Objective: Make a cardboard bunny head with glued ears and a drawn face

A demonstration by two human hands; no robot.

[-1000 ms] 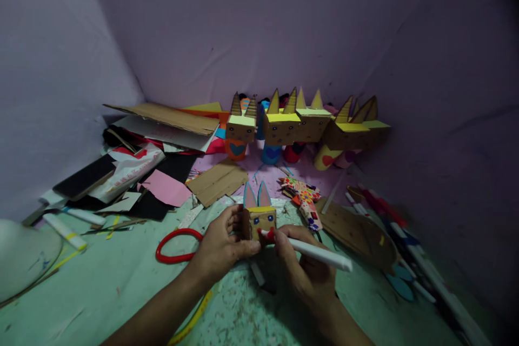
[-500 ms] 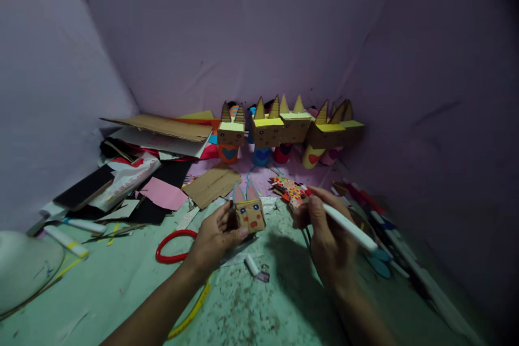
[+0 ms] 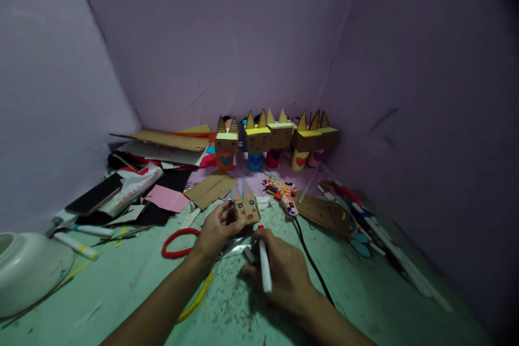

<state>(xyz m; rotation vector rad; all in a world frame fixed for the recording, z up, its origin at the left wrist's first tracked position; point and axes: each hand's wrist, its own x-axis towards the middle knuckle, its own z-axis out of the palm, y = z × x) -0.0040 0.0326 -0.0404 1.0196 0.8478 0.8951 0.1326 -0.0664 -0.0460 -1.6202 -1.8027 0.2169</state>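
My left hand is closed round the left side of a small cardboard animal head. The head has blue eyes, red spots and two upright pink ears edged in blue. Just below and to its right is my right hand, gripping a white marker with its red tip pointing away from me. The right thumb and fingers are beside a small white marker cap on the table; whether they touch it I cannot tell. A flower-patterned glue gun with a black cord lies beyond the right hand.
Several cardboard-headed figures stand along the back wall. Cardboard and paper sheets are piled at the back left. Red-handled scissors lie by my left wrist, near a yellow ring. Markers line the right; a white bowl is at left.
My right hand has moved left and toward me with the marker, from beside the glue gun down to the white cap. The left hand still holds the cardboard head. The view has shifted slightly.
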